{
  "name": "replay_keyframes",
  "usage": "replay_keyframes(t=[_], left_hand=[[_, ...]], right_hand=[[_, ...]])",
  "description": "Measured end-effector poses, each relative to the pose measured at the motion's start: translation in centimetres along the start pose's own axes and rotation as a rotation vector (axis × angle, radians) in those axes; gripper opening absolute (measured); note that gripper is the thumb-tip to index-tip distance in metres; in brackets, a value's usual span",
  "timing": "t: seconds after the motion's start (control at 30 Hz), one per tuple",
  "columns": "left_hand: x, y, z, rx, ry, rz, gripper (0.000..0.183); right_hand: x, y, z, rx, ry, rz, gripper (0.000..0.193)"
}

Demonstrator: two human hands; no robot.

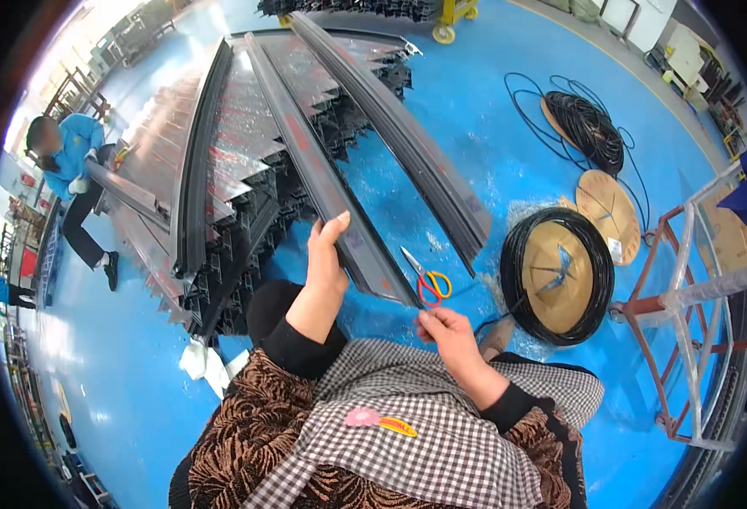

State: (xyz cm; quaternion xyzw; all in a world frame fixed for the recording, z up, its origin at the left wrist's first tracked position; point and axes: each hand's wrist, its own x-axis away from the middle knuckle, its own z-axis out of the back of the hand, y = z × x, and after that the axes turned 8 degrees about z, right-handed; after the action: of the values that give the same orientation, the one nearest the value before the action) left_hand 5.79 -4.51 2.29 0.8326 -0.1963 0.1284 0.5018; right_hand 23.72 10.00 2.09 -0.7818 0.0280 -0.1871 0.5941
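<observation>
My left hand is wrapped round the near part of a long grey-black metal profile, thumb on top. The profile slants away from me over a stack of similar profiles. At its near right corner, my right hand pinches a thin black rubber strip, mostly hidden by the fingers. A thin black length runs from behind that hand to a coil of black strip on a round cardboard disc. Scissors with red and yellow handles lie on the floor just beyond the profile's end.
Another long profile lies to the right, and the profile stack fills the left. A second black coil, a cardboard disc and a wheeled red-brown frame stand right. At far left a person in blue handles a profile.
</observation>
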Motion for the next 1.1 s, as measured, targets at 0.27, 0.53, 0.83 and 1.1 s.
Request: replay_keyframes(t=[0.27,0.53,0.83,1.1], left_hand=[[0.3,0.8,0.0,0.015,-0.037,0.028,0.048],[0.4,0.6,0.2,0.013,-0.013,0.016,0.047],[-0.3,0.6,0.1,-0.029,-0.023,0.018,0.039],[0.0,0.9,-0.4,0.022,-0.012,0.038,0.03]], right_hand=[[0.7,0.9,0.7,0.035,-0.057,-0.066,0.02],[1.1,0.7,1.6,-0.023,-0.031,-0.138,0.019],[0.8,1.2,0.1,0.287,0.044,0.132,0.021],[0.5,2.0,0.8,0.142,0.053,0.034,0.017]])
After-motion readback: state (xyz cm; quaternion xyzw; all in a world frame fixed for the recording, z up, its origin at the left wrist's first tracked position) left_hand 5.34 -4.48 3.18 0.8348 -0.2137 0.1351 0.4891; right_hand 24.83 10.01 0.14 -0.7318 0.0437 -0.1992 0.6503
